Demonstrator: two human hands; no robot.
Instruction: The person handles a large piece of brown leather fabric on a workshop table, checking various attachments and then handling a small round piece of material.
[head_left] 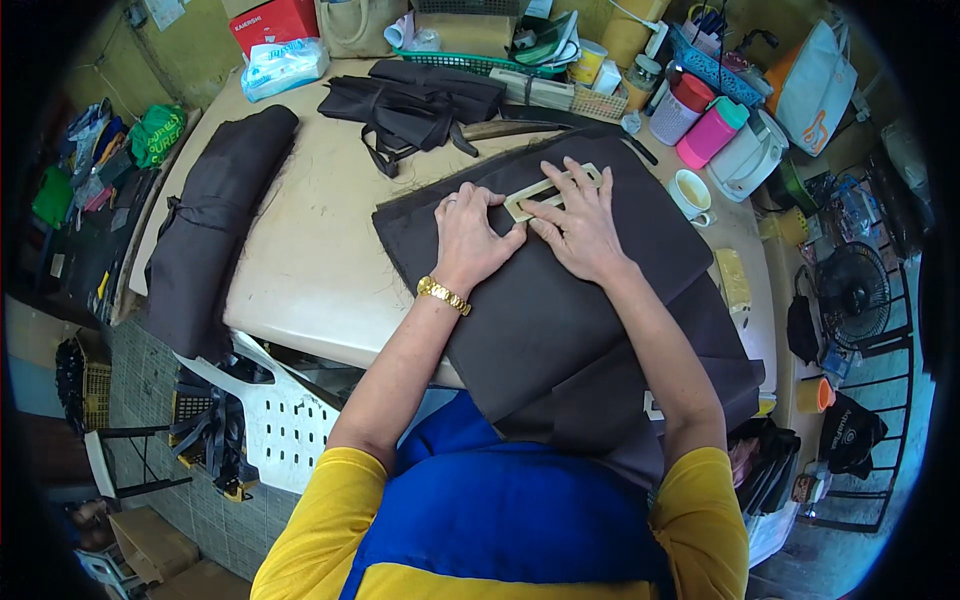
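Observation:
A stack of dark brown-black fabric pieces (pixel 560 330) covers the right part of the table and hangs over its near edge. On it lies a flat, pale rectangular frame (pixel 514 204) with a long slot, set at a slant. My right hand (pixel 580 225) grips the frame, its fingers across the far bar and thumb at the near one. Beside the frame's left end, my left hand (pixel 472 228) rests on the fabric with curled fingers. Whatever its fingertips may hold is too small to make out. A gold watch (pixel 444 295) circles my left wrist.
A tied dark fabric roll (pixel 220 220) lies at the left, another dark bundle (pixel 410 105) at the back. A cup (pixel 690 195), a yellow block (pixel 733 280) and a pink tumbler (pixel 712 135) stand right. A white plastic chair (pixel 285 425) is below the near edge.

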